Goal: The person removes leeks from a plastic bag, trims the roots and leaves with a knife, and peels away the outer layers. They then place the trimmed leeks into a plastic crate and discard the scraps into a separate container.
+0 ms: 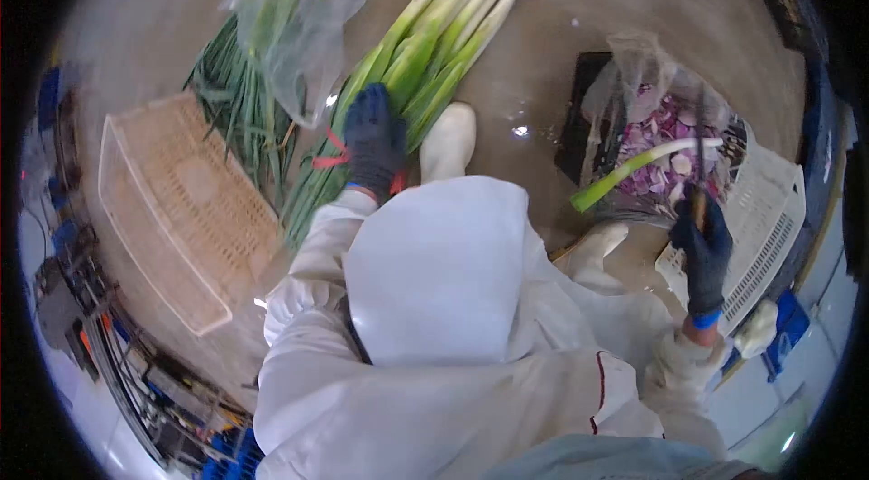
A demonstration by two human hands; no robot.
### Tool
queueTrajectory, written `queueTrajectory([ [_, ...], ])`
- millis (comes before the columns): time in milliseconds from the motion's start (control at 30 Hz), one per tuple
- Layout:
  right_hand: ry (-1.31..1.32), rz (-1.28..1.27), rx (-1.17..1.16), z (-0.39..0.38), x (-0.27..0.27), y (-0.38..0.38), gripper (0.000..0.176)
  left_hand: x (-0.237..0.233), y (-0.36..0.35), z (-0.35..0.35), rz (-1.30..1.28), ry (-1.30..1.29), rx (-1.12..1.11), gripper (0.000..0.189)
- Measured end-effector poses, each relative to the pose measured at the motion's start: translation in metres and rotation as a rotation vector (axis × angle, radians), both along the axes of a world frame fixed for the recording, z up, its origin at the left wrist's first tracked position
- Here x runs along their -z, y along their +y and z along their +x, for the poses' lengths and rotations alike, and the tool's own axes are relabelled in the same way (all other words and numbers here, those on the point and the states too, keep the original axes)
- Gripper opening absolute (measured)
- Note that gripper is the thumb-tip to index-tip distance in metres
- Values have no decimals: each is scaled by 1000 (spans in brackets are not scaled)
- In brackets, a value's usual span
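A large bundle of green onions [425,55], white ends pointing away and tied with red strips, lies on the wet floor in front of me. My left hand [373,141], in a dark glove, rests on its green part with fingers stretched out over the stalks. At the right, my gloved right hand [704,249] is closed around the handle of a knife [700,132], its blade pointing away from me. A single cut length of green onion [625,177] overlaps the blade, above an open plastic bag [597,114] of chopped purple onion [665,132].
A second bunch of green onions [240,86] lies left, partly under clear plastic [312,37]. Beside it stands a cream plastic basket [195,199]; a white basket [760,218] is behind my right hand. A black crate [579,118] edges the bag. My white boot [448,141] stands against the bundle.
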State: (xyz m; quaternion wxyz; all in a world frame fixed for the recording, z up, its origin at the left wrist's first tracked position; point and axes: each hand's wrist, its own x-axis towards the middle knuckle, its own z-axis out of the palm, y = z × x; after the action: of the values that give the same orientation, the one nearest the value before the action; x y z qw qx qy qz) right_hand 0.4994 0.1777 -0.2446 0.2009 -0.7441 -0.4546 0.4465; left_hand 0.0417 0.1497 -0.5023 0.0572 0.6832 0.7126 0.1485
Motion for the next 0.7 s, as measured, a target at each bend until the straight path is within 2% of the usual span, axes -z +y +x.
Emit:
queueTrajectory([
  [67, -162, -59, 29, 11, -19, -13, 41, -13, -35, 35, -111, 60, 34, 74],
  [133, -64, 37, 59, 34, -18, -29, 39, -23, -33, 37, -62, -12, 10, 68],
  [233, -48, -17, 44, 42, 4, -30, 35, -29, -30, 22, 2, -164, 1, 57],
  [267, -77, -107, 23, 8, 5, -22, 34, -32, -32, 8, 23, -208, 1, 52],
  [300, -41, -106, -37, -10, 8, -20, 34, -33, -33, -2, 65, -254, -40, 38],
  [333, -9, -105, -94, -22, 10, -18, 33, -33, -39, -13, 19, -189, -126, 36],
  [367, 144, -122, -96, -30, 15, -19, 31, -31, -47, -25, -27, -127, -210, 34],
  [400, 156, -79, -149, -44, 20, -17, 32, -29, -55, -37, -73, -65, -293, 31],
  [467, 181, 4, -251, -75, 35, -5, 32, -15, -62, -72, -100, -202, -436, 29],
  [500, 77, 171, -559, -85, 47, 6, 35, -8, -63, -87, -115, -269, -510, 28],
  [533, -28, 342, -867, -96, 61, 20, 37, -6, -60, -97, -95, -243, -365, 27],
  [600, 89, 283, -997, -144, 86, 42, 42, -4, -53, -113, -56, -190, -76, 25],
  [633, 155, 126, -997, -170, 97, 48, 41, 8, -49, -114, -218, -309, -102, 26],
  [667, 219, -31, -992, -196, 109, 52, 40, 6, -46, -111, -190, -172, -45, 26],
  [700, 268, 4, -1083, -215, 133, 54, 38, 0, -42, -108, -165, -36, 13, 25],
])
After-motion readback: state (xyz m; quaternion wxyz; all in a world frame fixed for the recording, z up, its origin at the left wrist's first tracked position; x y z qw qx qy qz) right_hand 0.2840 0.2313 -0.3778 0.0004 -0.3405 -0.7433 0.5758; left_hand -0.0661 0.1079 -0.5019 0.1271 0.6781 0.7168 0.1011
